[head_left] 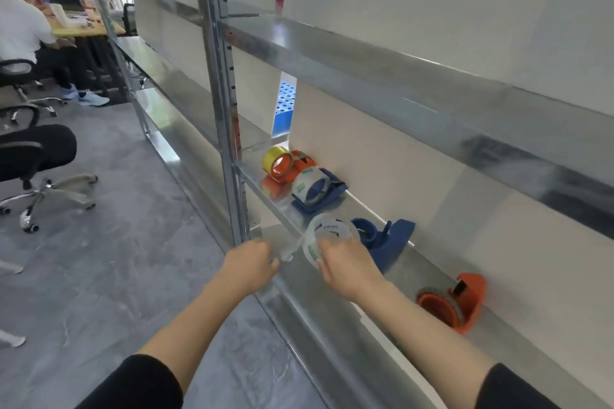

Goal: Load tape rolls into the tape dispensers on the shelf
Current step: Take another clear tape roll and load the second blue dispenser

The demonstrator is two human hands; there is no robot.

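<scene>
The right hand (349, 267) curls its fingers round a clear tape roll (329, 232), just in front of a blue dispenser (393, 239) on the shelf (332, 329). The left hand (249, 264), fingers bent, pinches the roll's loose strip (292, 251). An orange dispenser (463, 304) sits right of the right hand.

The tape roll (327, 239) gripped by our right hand (349, 267) is clear, glossy film. The strip (294, 247) pinched by our left hand (247, 262) seems equally shiny, though blurred. Beneath the grip, the shelf (299, 302) is smooth, reflective sheet metal. Just beyond the grip, the blue dispenser (388, 239) is matt plastic, as is the orange dispenser (455, 300) to the right.
</scene>
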